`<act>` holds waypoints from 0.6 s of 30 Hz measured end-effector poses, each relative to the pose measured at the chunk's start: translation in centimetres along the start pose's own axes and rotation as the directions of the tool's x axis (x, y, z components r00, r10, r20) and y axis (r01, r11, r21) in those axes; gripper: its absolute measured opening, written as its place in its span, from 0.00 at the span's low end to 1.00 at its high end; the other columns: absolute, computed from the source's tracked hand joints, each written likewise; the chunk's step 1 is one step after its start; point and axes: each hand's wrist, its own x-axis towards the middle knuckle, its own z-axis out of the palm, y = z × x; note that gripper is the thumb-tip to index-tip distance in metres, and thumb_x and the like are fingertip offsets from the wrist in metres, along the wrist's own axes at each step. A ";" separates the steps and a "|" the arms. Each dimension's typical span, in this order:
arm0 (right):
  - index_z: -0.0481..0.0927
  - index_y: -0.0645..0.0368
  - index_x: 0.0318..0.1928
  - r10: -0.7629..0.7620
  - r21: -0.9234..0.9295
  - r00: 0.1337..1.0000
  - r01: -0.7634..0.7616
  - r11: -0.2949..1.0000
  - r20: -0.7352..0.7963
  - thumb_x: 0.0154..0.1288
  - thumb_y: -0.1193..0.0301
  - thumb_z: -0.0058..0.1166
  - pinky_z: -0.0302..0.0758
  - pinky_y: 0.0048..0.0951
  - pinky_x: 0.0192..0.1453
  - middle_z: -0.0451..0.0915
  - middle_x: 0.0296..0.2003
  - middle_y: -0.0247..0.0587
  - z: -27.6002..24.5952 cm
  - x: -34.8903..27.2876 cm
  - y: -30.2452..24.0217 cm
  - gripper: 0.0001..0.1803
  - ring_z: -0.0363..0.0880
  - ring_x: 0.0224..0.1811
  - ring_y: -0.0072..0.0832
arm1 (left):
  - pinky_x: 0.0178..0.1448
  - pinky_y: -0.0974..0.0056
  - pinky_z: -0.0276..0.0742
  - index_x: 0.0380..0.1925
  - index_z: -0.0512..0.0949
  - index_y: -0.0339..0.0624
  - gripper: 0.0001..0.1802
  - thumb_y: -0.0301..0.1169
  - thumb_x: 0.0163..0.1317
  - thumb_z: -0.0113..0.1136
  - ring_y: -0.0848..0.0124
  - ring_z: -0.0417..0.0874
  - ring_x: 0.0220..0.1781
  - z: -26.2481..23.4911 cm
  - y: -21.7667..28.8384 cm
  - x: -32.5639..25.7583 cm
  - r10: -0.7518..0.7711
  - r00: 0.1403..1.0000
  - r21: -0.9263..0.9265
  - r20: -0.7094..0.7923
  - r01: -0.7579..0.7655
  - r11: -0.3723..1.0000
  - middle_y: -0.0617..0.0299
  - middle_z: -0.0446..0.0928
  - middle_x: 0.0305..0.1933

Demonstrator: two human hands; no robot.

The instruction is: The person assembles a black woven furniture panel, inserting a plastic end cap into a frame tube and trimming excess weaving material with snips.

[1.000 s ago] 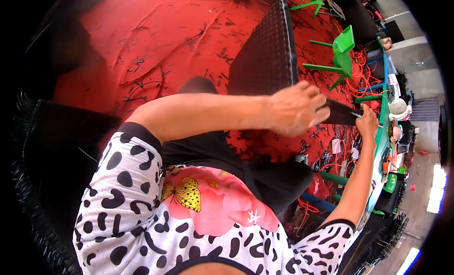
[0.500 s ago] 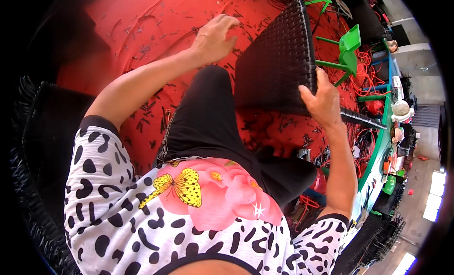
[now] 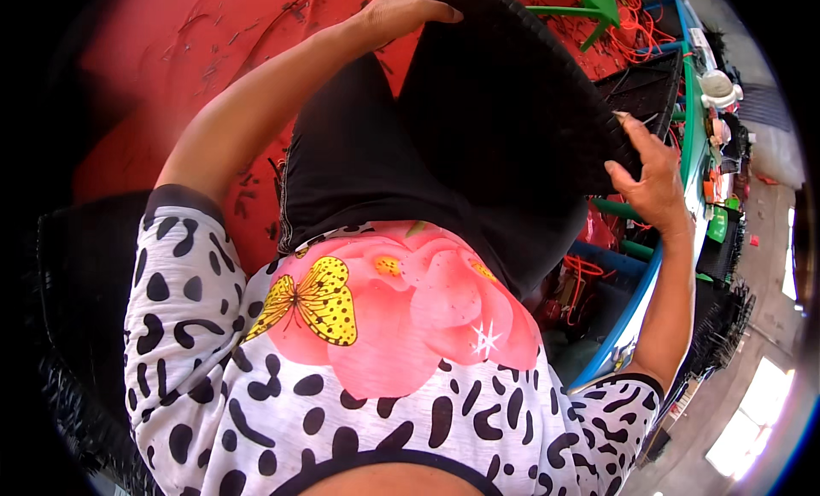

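A large black woven wicker furniture piece (image 3: 512, 103) is tilted over my lap, its dark face toward me and its weave showing along the curved right edge. My left hand (image 3: 403, 11) grips its far left corner, thumb on the near side; the fingers are partly cut off by the top of the view. At the right edge my right hand (image 3: 653, 176) holds on, thumb in front and fingertips at the rim. The underside of the piece is hidden.
Black scraps lie on the red floor covering (image 3: 231, 61). A green plastic chair (image 3: 598, 5) stands at the far right near tangled orange cord (image 3: 632, 22). A green-and-blue-edged table (image 3: 692, 137) with clutter runs along my right. Dark wickerwork (image 3: 77, 274) is at my left.
The wicker piece has come closer and turned its dark face over my lap. My left hand, free before, now grips its far corner. The right hand has moved right with the edge.
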 end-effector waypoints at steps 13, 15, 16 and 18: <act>0.70 0.65 0.41 -0.244 -0.205 0.960 0.214 0.955 -0.135 0.39 0.74 0.65 0.69 0.39 0.34 0.74 0.32 0.48 3.5 -6.9 3.3 0.26 0.71 0.29 0.44 | 0.43 0.68 0.71 0.38 0.74 0.36 0.17 0.26 0.46 0.65 0.73 0.77 0.35 5.6 1.4 -5.3 0.158 0.986 0.376 0.047 -0.164 0.912 0.60 0.77 0.30; 0.69 0.63 0.41 -0.314 -0.291 0.928 0.251 0.923 -0.198 0.39 0.72 0.66 0.72 0.41 0.43 0.75 0.34 0.47 3.6 -7.4 4.8 0.26 0.73 0.35 0.47 | 0.42 0.67 0.71 0.33 0.73 0.36 0.13 0.25 0.47 0.65 0.71 0.76 0.34 6.9 1.6 -6.4 0.135 0.987 0.368 0.083 -0.157 0.917 0.60 0.76 0.28; 0.69 0.63 0.41 -0.289 -0.327 0.945 0.227 0.917 -0.155 0.40 0.72 0.66 0.72 0.42 0.45 0.75 0.34 0.47 3.7 -7.4 5.3 0.26 0.73 0.36 0.47 | 0.41 0.67 0.71 0.33 0.72 0.37 0.13 0.25 0.47 0.65 0.71 0.76 0.34 7.3 1.6 -6.7 0.124 0.990 0.360 0.072 -0.142 0.922 0.60 0.76 0.28; 0.71 0.63 0.42 -0.245 -0.309 0.956 0.187 0.933 -0.162 0.42 0.73 0.64 0.71 0.42 0.50 0.75 0.35 0.47 3.1 -6.8 5.8 0.24 0.74 0.39 0.47 | 0.41 0.67 0.71 0.32 0.72 0.37 0.13 0.25 0.47 0.65 0.71 0.76 0.34 7.8 1.5 -6.9 0.131 0.989 0.341 0.065 -0.146 0.929 0.60 0.75 0.28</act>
